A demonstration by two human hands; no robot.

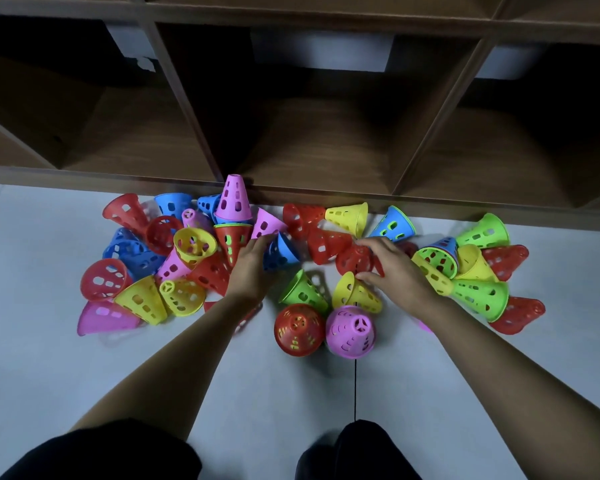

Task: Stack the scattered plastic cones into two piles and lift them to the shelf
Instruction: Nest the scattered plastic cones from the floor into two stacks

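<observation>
Cones [194,244] on floor [49,358] nr shelf [326,147]

Pretty dim here, with a cool bluish cast over the floor [49,375]. The shelf [326,140] cubbies go nearly black at the back, and there's a faint sheen along its front edge. Shadows are soft and fall toward the shelf, so the light seems to be overhead behind me. The red cone [355,259] that my right hand [394,271] grips looks fairly sharp. The wide lens bows the shelf lines at the sides.
</observation>
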